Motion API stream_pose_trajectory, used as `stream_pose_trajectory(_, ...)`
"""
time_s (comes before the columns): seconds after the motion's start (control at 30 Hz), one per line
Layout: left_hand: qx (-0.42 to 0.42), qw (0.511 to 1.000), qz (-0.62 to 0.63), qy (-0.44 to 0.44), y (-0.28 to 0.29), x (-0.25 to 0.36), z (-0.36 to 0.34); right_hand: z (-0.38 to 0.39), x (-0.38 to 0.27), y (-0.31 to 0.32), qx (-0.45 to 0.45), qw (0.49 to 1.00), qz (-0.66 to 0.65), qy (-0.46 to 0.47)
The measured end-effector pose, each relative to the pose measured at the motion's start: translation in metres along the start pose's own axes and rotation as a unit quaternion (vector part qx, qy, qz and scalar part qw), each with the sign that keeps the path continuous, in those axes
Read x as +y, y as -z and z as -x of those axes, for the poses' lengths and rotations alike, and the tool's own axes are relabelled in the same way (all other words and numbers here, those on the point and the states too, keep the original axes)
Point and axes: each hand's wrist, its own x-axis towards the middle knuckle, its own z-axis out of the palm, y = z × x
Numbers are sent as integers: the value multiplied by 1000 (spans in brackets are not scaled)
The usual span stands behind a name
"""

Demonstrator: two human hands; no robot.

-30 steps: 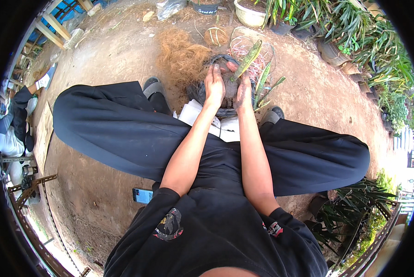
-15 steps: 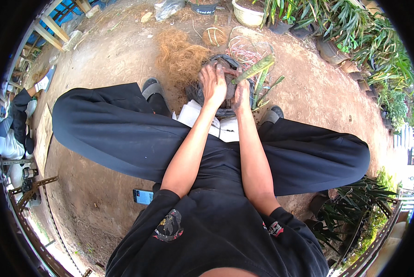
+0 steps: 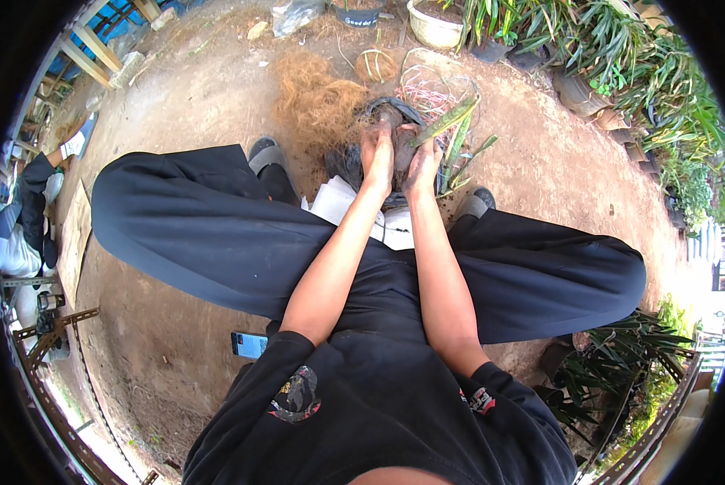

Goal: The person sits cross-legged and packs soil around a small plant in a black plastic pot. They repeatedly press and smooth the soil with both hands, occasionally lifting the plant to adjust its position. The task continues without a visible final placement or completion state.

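Observation:
Between my legs, my left hand [image 3: 378, 158] and my right hand [image 3: 422, 166] cup a dark clump of soil [image 3: 400, 153] from its two sides. The clump is over an open black plastic bag [image 3: 343, 166], which appears to hold more soil. Long green mottled leaves, like those of a snake plant [image 3: 451, 120], lean out to the right beside my right hand. Part of my fingers is hidden against the soil, and the plant's base cannot be seen.
Loose brown coconut fibre [image 3: 318, 93] lies just beyond my left hand. Pink and white string [image 3: 427, 87] is heaped behind the bag. White sheets [image 3: 330, 200] lie near my lap. A phone [image 3: 250, 345] rests on the ground at left. Potted plants [image 3: 581, 93] line the right side.
My left hand has come down from the top of the soil to its left side. My right hand stays at the right side, its fingers a little lower.

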Motion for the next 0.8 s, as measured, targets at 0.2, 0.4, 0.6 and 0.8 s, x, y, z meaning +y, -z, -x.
stream_pose_trajectory(0.2,-17,998,63,-19,0,-2,2,13,-6,-13,-23,999,26,-6)
stream_pose_trajectory(0.4,-30,999,25,18,6,6,-5,10,-13,-12,-86,994,65,27)
stream_pose_trajectory(0.6,-102,990,-100,-1,6,8,-4,-5,-22,-3,-133,986,76,70)
stream_pose_trajectory(0.8,-11,991,-112,-74,8,6,-7,3,-12,-1,-172,985,29,-12)
